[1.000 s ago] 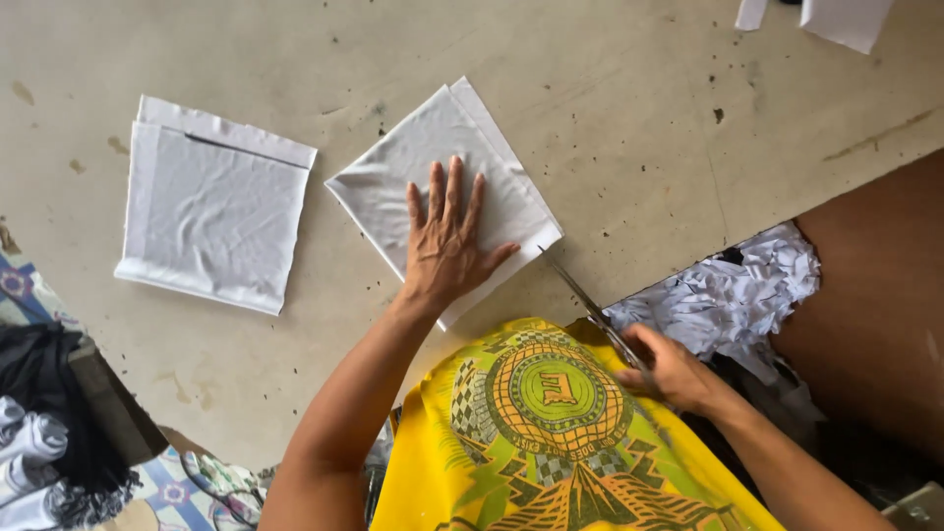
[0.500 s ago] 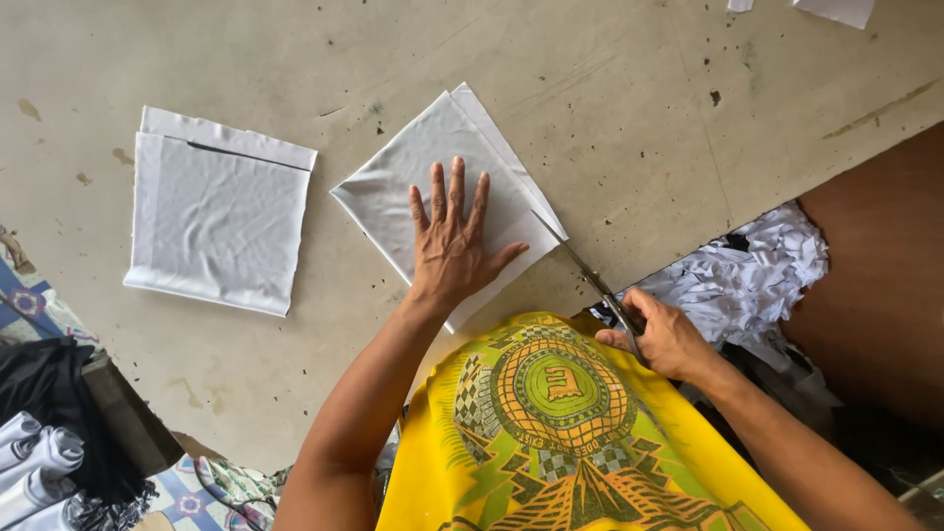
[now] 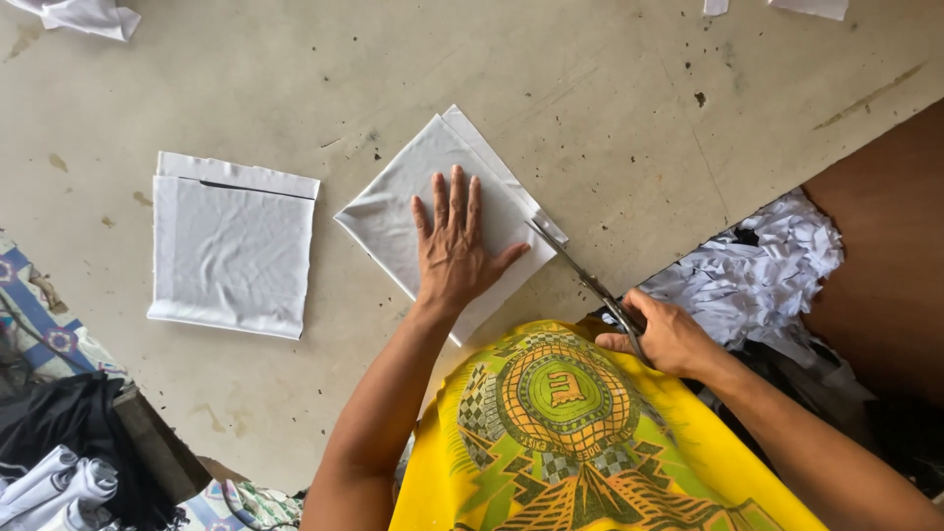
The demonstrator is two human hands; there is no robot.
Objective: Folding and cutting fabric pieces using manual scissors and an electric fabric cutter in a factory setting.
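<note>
My left hand [image 3: 454, 246] lies flat with spread fingers on a folded stack of white cloth [image 3: 393, 202] on the pale worktable [image 3: 610, 108]. My right hand [image 3: 669, 334] grips a pair of scissors [image 3: 580, 278] by the handles. The blades point up-left and their tips reach the stack's right edge, near a narrow strip of the cloth sticking out there. A yellow printed shirt [image 3: 580, 442] covers my body at the bottom of the view.
A second square stack of white cloth [image 3: 234, 246] lies to the left. A heap of white cloth scraps [image 3: 757, 275] sits off the table's right edge beside a brown surface [image 3: 885, 236]. Rolled white cloth [image 3: 59, 482] and dark fabric lie at bottom left. More white pieces [image 3: 84, 15] sit at the top.
My right hand has brought the scissors up-left, so the blade tips now meet the stack's right edge. My left hand stays pressed on the cloth. The view has shifted slightly.
</note>
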